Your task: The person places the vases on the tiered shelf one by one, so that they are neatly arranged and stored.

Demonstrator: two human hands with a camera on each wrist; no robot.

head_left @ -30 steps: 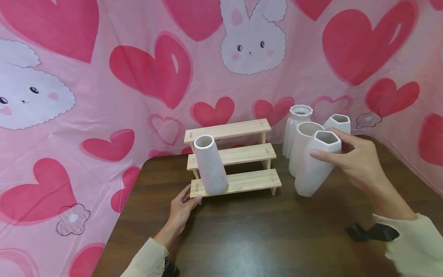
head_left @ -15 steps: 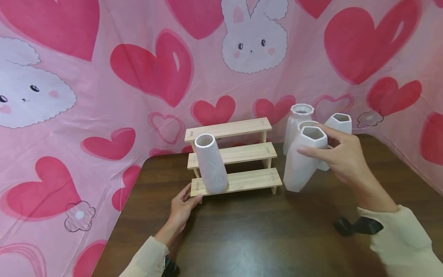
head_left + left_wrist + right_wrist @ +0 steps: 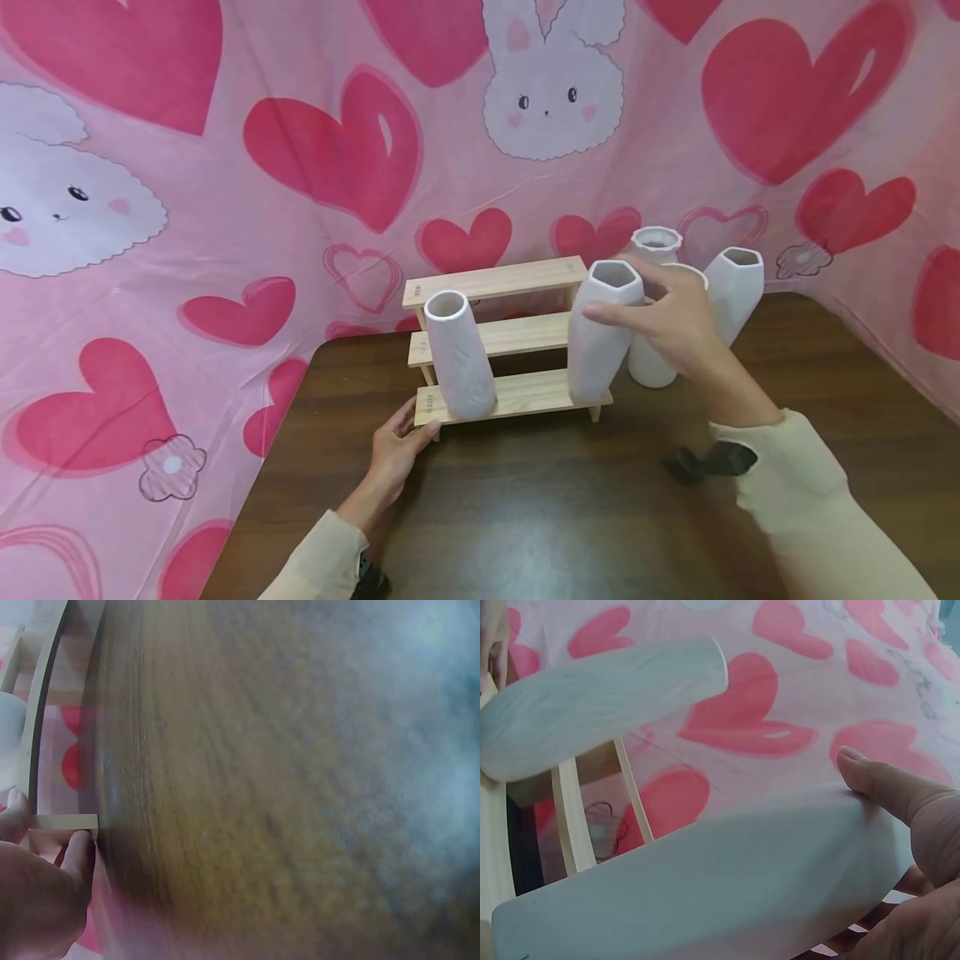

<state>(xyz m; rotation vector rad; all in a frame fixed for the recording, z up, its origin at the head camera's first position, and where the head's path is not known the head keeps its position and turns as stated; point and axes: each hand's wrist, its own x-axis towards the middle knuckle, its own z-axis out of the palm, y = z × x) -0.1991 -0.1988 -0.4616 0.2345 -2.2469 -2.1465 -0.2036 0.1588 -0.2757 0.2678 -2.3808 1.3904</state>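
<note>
My right hand [image 3: 667,317] grips a white faceted vase [image 3: 600,350] near its five-sided rim. The vase's base is at the right end of the lowest step of a three-tier wooden display stand [image 3: 532,392]; whether it touches the board I cannot tell. In the right wrist view the thumb lies along one side of this faceted vase [image 3: 705,885], fingers on the other. My left hand [image 3: 396,450] pinches the stand's lower left corner, thumb by the board and fingers at the leg [image 3: 67,822]. A round white vase [image 3: 461,358] stands on the left of the lowest step.
Behind my right hand, several white vases stand on the brown table [image 3: 510,508]: a fluted one [image 3: 656,239], a round-mouthed one [image 3: 652,362] partly hidden, and a five-sided one [image 3: 735,287]. A pink heart-patterned cloth [image 3: 337,150] hangs behind the table.
My right hand has carried the faceted vase left, from beside the other vases to the lowest step's right end. My left hand has stayed at the stand's corner.
</note>
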